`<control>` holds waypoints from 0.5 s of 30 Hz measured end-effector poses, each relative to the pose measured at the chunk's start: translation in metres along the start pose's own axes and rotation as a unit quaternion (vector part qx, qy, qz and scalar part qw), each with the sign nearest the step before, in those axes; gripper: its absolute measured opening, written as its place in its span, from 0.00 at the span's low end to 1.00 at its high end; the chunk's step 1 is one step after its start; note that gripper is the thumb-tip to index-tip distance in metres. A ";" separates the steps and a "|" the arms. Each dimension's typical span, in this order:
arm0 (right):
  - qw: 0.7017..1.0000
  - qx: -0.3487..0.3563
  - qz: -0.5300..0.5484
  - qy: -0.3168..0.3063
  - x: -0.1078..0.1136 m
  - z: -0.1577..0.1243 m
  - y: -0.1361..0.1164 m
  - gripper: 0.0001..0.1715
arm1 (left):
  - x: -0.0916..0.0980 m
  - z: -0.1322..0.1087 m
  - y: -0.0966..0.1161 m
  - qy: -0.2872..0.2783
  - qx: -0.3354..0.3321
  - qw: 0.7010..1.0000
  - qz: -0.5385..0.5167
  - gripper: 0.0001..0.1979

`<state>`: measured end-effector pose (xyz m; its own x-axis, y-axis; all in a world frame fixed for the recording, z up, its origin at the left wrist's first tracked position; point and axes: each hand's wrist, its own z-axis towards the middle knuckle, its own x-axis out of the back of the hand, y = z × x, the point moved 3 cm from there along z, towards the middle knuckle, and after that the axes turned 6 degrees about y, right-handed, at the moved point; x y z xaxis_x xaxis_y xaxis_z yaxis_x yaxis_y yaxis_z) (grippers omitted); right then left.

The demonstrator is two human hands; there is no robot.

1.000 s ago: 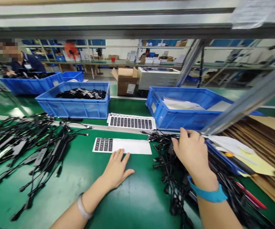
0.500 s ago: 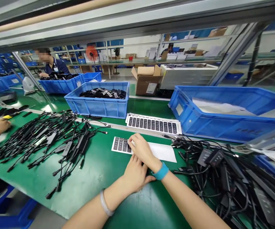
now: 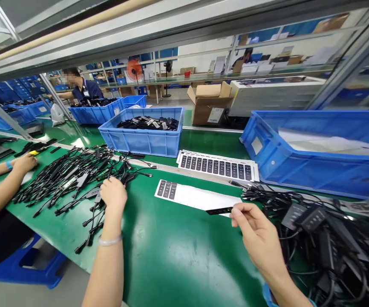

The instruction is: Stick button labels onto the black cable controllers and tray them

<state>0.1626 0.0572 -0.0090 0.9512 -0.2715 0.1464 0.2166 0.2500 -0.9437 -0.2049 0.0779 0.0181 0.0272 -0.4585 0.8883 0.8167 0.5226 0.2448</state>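
My left hand [image 3: 113,194] is at the right side of a pile of black cabled adapters [image 3: 66,175], its fingers curled over one of them; the fingertips are partly hidden. Between the thumb and fingers of my right hand [image 3: 255,230] is a thin black sticker [image 3: 219,210], held by one end. The sticker is above the right end of a white label sheet [image 3: 197,196], which bears three dark stickers [image 3: 167,189] at its left end. Behind it lies a stack of fuller label sheets [image 3: 216,165].
More cabled adapters [image 3: 318,238] are heaped at the right. Blue bins [image 3: 141,143] [image 3: 302,170] stand along the back of the green bench [image 3: 168,251]. A co-worker's hands [image 3: 24,164] are at the left. A metal beam [image 3: 159,32] crosses overhead.
My hands have moved apart from the label sheet: the left to the adapter pile, the right rightward with a sticker peeled off. Fewer stickers show on the sheet. The view has shifted.
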 end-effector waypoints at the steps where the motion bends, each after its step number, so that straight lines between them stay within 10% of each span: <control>1: 1.000 -0.008 0.007 -0.001 0.000 -0.002 0.004 0.14 | 0.002 0.004 -0.007 0.002 0.012 1.000 -0.003 0.12; 9: 0.996 -0.038 0.082 0.005 -0.008 -0.004 0.006 0.13 | 0.002 -0.017 0.046 -0.023 -0.041 0.968 -0.247 0.16; 15: 0.993 -0.055 0.103 0.003 -0.008 -0.007 0.016 0.12 | -0.020 -0.098 0.117 -0.383 0.057 0.657 -0.647 0.24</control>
<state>0.1572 0.0565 -0.0271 0.9714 -0.2309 -0.0547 -0.0082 0.1978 -0.9802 -0.0537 0.0775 -0.0093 -0.9809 -0.0981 -0.1679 -0.1793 0.1221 0.9762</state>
